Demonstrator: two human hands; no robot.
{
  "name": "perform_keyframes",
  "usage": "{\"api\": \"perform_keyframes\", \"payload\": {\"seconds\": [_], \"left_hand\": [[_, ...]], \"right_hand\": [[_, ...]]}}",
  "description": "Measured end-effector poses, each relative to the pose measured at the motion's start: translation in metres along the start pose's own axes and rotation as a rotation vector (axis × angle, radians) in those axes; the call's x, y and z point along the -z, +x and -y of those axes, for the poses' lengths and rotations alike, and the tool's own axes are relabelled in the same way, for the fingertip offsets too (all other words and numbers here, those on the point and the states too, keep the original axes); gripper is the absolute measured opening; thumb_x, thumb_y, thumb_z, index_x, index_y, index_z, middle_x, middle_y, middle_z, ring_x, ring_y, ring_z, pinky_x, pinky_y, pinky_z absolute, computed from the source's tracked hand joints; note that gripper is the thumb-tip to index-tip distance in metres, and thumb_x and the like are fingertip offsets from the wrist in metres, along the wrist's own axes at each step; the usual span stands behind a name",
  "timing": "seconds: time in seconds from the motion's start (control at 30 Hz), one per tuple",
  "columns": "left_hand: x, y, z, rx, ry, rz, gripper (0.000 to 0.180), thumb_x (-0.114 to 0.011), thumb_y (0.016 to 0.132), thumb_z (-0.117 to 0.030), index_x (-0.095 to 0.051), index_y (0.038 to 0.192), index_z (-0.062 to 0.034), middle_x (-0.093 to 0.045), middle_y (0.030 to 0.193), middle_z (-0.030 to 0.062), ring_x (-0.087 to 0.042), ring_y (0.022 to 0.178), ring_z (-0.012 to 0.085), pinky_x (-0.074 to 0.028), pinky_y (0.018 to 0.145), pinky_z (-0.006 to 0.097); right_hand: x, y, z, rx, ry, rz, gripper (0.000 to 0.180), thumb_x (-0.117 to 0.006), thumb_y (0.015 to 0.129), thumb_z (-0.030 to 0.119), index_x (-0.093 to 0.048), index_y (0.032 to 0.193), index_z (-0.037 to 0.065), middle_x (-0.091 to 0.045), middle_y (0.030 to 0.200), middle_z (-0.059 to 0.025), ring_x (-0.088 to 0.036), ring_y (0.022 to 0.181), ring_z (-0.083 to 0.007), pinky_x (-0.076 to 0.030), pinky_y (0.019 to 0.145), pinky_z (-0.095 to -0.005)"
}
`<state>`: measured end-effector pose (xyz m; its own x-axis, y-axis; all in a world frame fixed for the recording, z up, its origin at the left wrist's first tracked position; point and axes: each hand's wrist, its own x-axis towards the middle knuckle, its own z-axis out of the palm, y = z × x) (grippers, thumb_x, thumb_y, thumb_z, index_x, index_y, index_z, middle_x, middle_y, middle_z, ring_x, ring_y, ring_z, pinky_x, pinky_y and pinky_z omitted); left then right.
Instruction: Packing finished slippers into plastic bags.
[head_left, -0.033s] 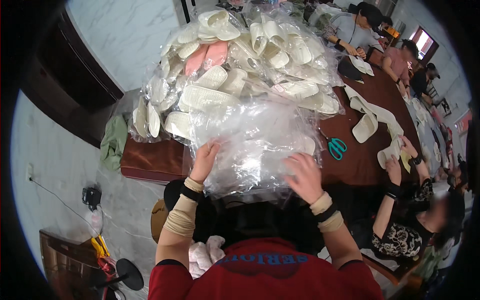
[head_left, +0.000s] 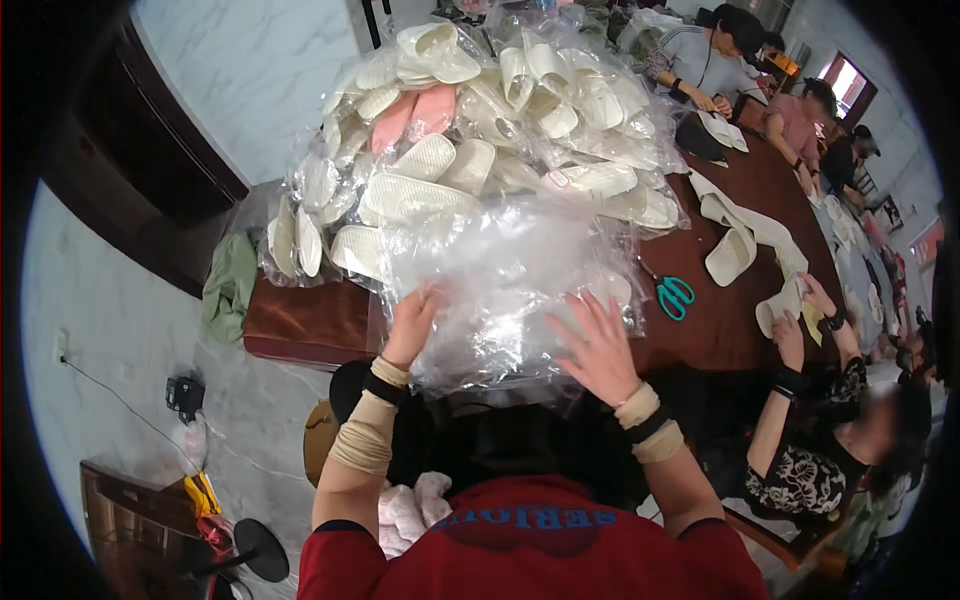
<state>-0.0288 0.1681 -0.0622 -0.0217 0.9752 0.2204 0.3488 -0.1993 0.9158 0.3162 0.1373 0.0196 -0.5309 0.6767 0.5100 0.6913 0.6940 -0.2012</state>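
Brown cloth over a table (head_left: 300, 320), bared left of the left hand (head_left: 411, 325) and right of the right hand (head_left: 600, 355). Lower, to the left of the left fingers, grey floor (head_left: 270, 420) with pale veining. Right of the right fingers, a co-worker (head_left: 800, 485) in a black patterned top; farther along the table edge, other co-workers (head_left: 690, 60). Far beyond the left fingers, a dark door (head_left: 150, 150) in a pale marbled wall (head_left: 250, 60).

Between and under both hands, clear plastic bags (head_left: 490, 330), thin, crinkled, flat-lying, glaring white in patches. Left thumb and fingertips drawn close together at the left side of the film; impossible to tell whether any is pinched. Right fingers fanned wide over the right side, gripping nothing. Just right of these, teal-handled scissors (head_left: 675, 297) with looped grips. Ahead of the fingertips, a heap of bagged cream slippers (head_left: 420, 200), rounded and textured; deeper in, smooth pink slippers (head_left: 433, 108).

Compared with the earlier frame: right hand shifted slightly leftward, fingers more widely splayed; left hand nearly unchanged, bags in the same place.
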Motion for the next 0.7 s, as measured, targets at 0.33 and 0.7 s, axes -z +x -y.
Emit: {"api": "perform_keyframes", "payload": {"seconds": [0.33,0.7], "left_hand": [[-0.041,-0.032,-0.068,-0.298,0.604,0.182,0.074,-0.071,0.092,-0.014,-0.039,0.158,-0.0078,-0.042,0.16,0.0213,-0.041,0.147,0.0391,-0.039,0.118,0.042],[-0.009,0.004,-0.034,-0.233,0.276,-0.077,0.048,-0.062,0.095,-0.004,-0.054,0.143,0.0015,-0.068,0.097,0.0302,-0.068,0.084,0.0467,-0.054,0.074,0.047]], "right_hand": [[-0.028,0.052,-0.024,-0.021,-0.091,0.087,0.035,-0.068,0.082,0.012,-0.07,0.117,0.011,-0.061,0.109,-0.0093,-0.056,0.111,-0.0333,-0.044,0.104,-0.0499],[-0.021,-0.025,-0.016,0.038,-0.101,0.088,0.068,-0.078,0.083,0.02,-0.056,0.148,0.022,-0.055,0.141,-0.0098,-0.047,0.138,-0.0346,-0.031,0.12,-0.0592]]}}
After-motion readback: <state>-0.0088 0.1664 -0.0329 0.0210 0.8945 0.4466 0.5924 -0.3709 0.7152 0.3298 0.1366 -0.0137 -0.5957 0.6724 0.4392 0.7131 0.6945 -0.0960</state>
